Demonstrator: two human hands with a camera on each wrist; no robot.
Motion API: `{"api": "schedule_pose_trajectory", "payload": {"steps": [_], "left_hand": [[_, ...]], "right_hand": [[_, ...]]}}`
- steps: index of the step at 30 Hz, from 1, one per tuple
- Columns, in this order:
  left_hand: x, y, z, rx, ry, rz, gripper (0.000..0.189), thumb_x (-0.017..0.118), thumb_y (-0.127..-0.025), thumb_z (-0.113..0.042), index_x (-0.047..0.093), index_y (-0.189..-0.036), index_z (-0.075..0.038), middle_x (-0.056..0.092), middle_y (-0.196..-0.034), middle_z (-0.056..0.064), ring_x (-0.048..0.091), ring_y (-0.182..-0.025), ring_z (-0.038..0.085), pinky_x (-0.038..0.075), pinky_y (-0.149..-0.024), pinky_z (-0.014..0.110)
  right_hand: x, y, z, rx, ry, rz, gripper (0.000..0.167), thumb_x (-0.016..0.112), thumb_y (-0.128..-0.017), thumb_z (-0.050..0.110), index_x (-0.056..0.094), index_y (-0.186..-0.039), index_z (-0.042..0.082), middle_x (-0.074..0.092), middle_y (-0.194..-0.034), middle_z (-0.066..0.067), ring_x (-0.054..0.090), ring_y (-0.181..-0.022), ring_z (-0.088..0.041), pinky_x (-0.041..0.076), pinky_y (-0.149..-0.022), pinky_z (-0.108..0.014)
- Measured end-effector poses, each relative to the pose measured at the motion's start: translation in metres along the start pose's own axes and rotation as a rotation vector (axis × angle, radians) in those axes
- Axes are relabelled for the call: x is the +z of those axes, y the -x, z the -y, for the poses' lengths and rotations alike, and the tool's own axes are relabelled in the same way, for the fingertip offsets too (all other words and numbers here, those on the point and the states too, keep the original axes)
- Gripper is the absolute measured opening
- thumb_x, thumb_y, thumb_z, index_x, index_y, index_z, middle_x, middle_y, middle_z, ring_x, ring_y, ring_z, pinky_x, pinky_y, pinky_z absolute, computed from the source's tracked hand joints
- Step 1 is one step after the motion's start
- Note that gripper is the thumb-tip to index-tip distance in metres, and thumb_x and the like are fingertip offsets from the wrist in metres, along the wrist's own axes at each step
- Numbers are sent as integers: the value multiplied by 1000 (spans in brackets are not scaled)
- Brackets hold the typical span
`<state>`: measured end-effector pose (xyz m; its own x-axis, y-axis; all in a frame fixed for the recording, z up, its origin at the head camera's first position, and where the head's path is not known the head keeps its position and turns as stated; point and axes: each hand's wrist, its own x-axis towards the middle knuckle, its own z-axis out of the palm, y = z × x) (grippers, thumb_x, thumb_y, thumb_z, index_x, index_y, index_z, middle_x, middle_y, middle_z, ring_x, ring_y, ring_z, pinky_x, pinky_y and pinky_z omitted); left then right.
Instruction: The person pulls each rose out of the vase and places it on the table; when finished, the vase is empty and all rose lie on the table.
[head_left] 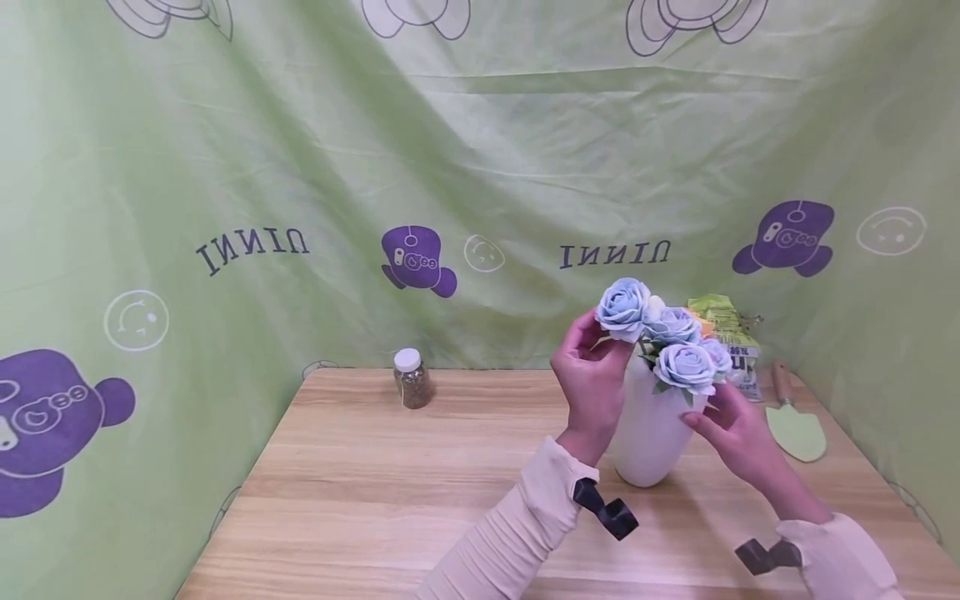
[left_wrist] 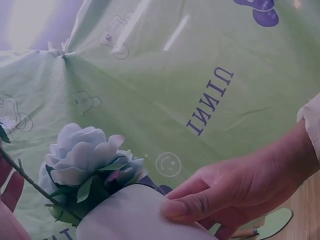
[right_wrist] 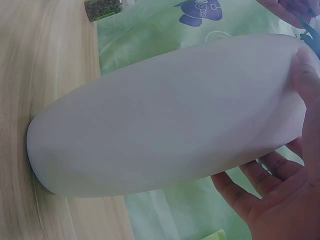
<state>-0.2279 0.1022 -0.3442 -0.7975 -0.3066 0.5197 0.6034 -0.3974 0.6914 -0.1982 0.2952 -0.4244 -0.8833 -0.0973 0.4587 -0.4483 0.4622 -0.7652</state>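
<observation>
A tall white vase [head_left: 651, 429] stands on the wooden table, its base on the tabletop in the right wrist view. Several pale blue artificial roses [head_left: 684, 367] with green leaves fill its mouth. My left hand [head_left: 595, 383] pinches the leftmost blue rose [head_left: 624, 308] just below its bloom; the thin stem [left_wrist: 32, 184] slants down to the vase mouth in the left wrist view. Near the vase's top right side, my right hand [head_left: 738, 429] grips the wall, thumb in front and fingers around the far side.
A small white-capped jar [head_left: 412, 379] of dark grains stands at the back left. Behind the vase is a green-and-white packet [head_left: 723, 329]. A hand trowel [head_left: 795, 429] with a pale green blade lies at the right. Green printed cloth [head_left: 480, 167] hangs around the table.
</observation>
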Motion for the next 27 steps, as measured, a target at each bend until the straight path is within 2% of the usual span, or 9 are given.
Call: {"api": "schedule_pose_trajectory", "payload": {"steps": [4,8,12,21,27], "left_hand": [[-1,-2,-3,-24,33,-31,36,77,-80,1,68,-114,4,69,-105,30,68,-87,5,62,-78,24],[-2,-5,-6,-41,57,-59,39,77,-79,5,67,-116,5,69,-103,25,69,-86,11,63,-74,25],[-2,-8,-10,-31,95,-61,38,76,-80,6,66,-117,6,69,-103,21,71,-86,16,64,-72,29],[-5,-15,-21,20,157,-64,41,76,-80,6,64,-119,8,69,-103,12,70,-85,12,64,-71,30],[-8,-21,-27,22,190,-61,40,75,-83,5,62,-121,7,69,-102,3,70,-80,13,65,-71,31]], "right_hand": [[0,1,0,8,-7,0,69,68,-92,-1,31,-151,-7,41,-126,40,49,-107,23,52,-82,-4],[0,3,0,7,-12,3,68,67,-92,0,32,-150,-6,42,-124,39,50,-107,23,52,-82,-4],[0,3,0,-3,-15,3,69,67,-92,-1,32,-151,-5,42,-126,39,49,-108,23,52,-83,-4],[0,3,-1,-7,-12,-1,69,68,-91,-1,33,-150,-6,41,-127,39,48,-109,23,51,-83,-3],[0,2,-2,-12,-10,3,70,67,-92,-1,31,-152,-3,40,-130,38,47,-111,23,50,-84,-2]]}}
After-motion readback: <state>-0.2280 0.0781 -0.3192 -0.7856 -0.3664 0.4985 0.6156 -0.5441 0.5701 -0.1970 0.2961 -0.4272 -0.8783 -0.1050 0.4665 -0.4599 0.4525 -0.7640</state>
